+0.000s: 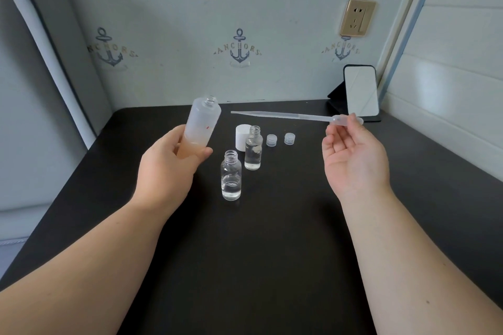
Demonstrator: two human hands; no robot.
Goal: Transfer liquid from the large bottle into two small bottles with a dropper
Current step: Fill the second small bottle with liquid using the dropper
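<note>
Both hands work: left hand (174, 160) grips the tilted large bottle (200, 128) — mouth offered toward the dropper (296, 116), pinched by right hand (353, 155).

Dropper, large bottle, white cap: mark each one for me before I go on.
dropper (288, 116): head view, on the thin stem, left of the bulb.
large bottle (202, 117): head view, on the frosted body above the fingers.
white cap (241, 136): head view, on its side wall, behind the small bottle.

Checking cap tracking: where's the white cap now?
Head view: the white cap stands on the black table, centre, just behind the rear small bottle.
</note>
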